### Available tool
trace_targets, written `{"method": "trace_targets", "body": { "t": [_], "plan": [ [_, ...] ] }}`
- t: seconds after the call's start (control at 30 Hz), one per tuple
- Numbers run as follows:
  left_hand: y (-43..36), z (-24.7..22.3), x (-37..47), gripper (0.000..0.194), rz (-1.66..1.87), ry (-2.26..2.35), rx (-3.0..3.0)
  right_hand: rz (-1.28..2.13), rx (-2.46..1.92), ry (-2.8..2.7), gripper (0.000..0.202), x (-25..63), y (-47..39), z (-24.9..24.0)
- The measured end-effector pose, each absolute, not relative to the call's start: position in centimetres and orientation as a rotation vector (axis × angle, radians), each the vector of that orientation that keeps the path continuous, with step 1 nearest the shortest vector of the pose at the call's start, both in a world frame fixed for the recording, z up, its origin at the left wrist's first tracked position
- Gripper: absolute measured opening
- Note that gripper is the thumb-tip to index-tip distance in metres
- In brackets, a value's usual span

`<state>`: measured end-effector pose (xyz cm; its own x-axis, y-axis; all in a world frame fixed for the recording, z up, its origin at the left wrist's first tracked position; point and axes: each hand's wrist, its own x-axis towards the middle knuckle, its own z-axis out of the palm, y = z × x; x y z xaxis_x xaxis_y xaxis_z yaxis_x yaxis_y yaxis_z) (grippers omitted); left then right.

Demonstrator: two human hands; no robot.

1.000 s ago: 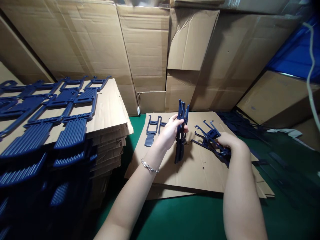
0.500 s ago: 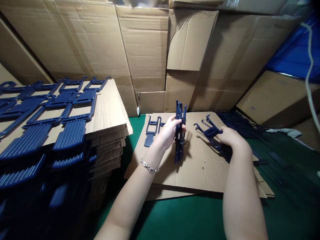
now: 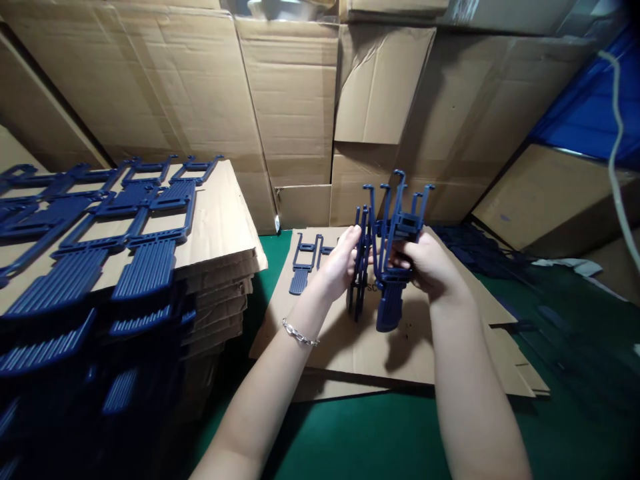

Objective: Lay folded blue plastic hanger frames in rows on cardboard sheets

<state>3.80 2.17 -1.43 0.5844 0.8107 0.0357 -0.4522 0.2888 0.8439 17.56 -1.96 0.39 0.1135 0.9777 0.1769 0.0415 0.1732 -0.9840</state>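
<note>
My left hand is closed round a few dark blue plastic frames, held on edge above a cardboard sheet. Close beside them, my right hand grips more blue plastic frames, upright, with hooked prongs at the top and a flat tongue below. Whether the two bunches touch I cannot tell. Left of my left hand, a similar blue frame with a ribbed tongue lies on the cardboard, and part of another beside it is hidden by the hand.
At the left, a tall stack of cardboard sheets carries rows of blue frames. More dark frames lie at the right on the green table. Cardboard boxes form a wall behind. A pale cable hangs at the far right.
My right hand has come from the right side with its blue frames, raised them upright and brought them next to the left hand's bunch. My left hand has barely moved.
</note>
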Motion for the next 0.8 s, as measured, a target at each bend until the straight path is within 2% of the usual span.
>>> {"method": "trace_targets", "body": {
  "t": [0.1, 0.2, 0.6, 0.8],
  "plan": [
    [1.8, -1.3, 3.8, 0.040, 0.846, 0.317, 1.021, 0.961, -1.212, -1.187, 0.021, 16.6, -1.3, 0.1],
    [1.3, -1.0, 3.9, 0.043, 0.886, 0.276, 1.081, 0.926, -1.283, -1.098, 0.029, 16.4, -0.8, -0.1],
    [0.8, -0.4, 4.5, 0.042, 1.036, 0.373, 1.033, 0.703, -1.483, -1.109, 0.037, 15.4, -0.3, -0.2],
    [1.5, -0.7, 4.0, 0.036, 1.069, 0.358, 1.063, 0.730, -1.515, -1.198, 0.042, 15.2, 0.5, -1.6]
  ]
}}
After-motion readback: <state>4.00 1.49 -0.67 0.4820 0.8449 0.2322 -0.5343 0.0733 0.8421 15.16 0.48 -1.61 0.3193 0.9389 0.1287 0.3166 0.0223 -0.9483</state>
